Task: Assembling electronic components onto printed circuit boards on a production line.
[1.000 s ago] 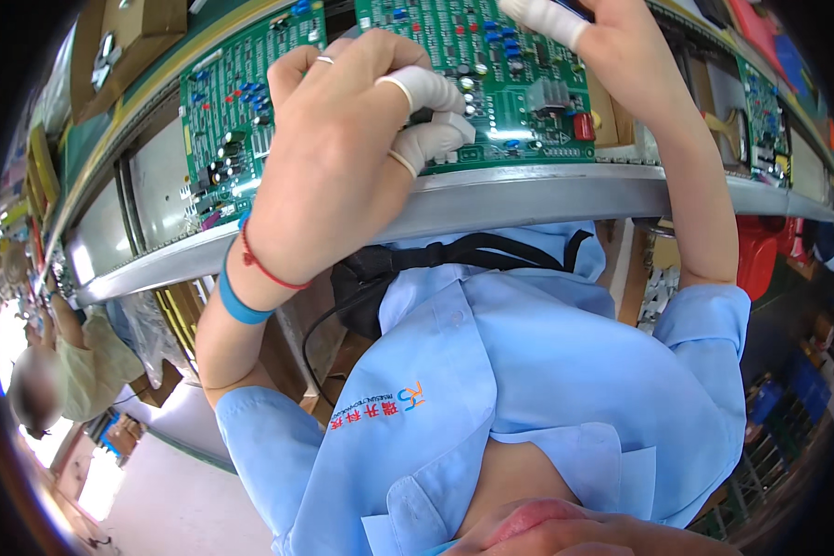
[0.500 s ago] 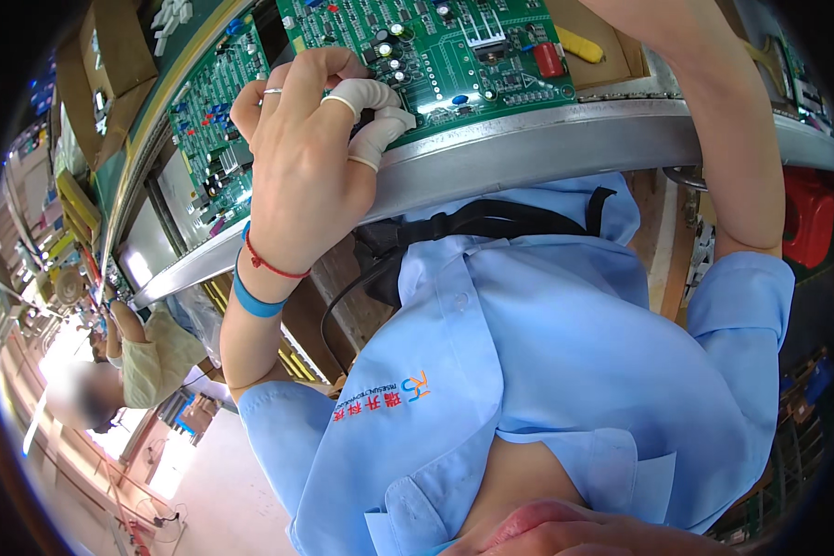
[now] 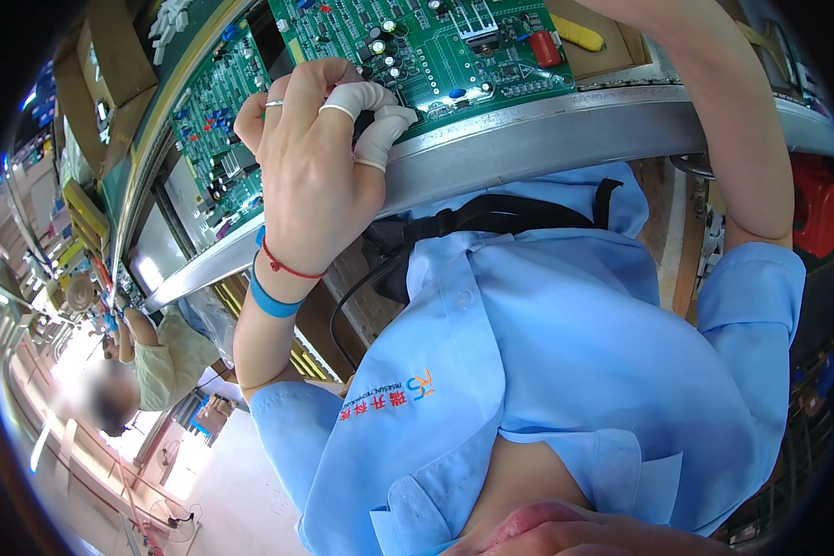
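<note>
My left hand [image 3: 315, 157] is at the near edge of a green circuit board [image 3: 435, 65], with white finger cots on its thumb and index finger. Those two fingers are pinched together over the board's edge, around what looks like a small white block-shaped part [image 3: 404, 115], mostly covered by the fingertips. Capacitors, a silver heat sink [image 3: 477, 32] and a red block component [image 3: 545, 48] stand on this board. My right forearm [image 3: 732, 120] reaches up past the board's right side; its hand is outside the picture.
A metal rail [image 3: 547, 139] runs along the board's near side. Another populated green board [image 3: 218, 139] lies to the left. Beyond it are white parts [image 3: 170, 18] and a cardboard box [image 3: 111, 65]. A yellow-handled tool [image 3: 577, 33] lies upper right. Another person [image 3: 171, 361] works at the far left.
The whole view has shifted slightly. My left hand keeps its pinch at the board's near edge, with hardly any movement relative to the board. My right forearm stays stretched forward.
</note>
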A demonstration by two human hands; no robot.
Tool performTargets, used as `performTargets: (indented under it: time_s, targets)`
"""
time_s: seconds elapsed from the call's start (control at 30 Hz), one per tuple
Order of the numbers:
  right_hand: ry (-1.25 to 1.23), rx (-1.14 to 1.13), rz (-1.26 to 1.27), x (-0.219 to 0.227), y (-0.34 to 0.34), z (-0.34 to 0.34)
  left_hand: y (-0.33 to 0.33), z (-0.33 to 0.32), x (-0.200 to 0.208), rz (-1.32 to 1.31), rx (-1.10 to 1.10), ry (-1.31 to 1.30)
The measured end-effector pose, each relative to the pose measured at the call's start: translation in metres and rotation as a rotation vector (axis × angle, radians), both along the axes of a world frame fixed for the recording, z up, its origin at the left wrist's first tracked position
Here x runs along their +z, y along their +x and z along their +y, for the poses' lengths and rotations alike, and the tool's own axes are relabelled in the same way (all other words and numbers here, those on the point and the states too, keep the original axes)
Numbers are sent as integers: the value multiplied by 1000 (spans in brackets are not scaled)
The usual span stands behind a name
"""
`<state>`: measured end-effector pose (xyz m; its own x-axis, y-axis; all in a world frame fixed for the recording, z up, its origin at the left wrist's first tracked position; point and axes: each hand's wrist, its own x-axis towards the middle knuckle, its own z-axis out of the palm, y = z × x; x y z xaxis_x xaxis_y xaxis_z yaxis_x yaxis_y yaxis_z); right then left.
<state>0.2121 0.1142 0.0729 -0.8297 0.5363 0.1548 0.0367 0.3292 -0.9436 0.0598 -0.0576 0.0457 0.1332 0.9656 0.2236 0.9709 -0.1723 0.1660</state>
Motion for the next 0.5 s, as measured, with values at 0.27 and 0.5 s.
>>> performTargets:
  time_s: [0.27, 0.5]
  targets:
    - [4, -27, -81, 9, 3, -1, 16, 3, 2, 213, -12, 52]
    - [-65, -91, -184, 24, 2, -5, 28, 6, 8, 324, -26, 83]
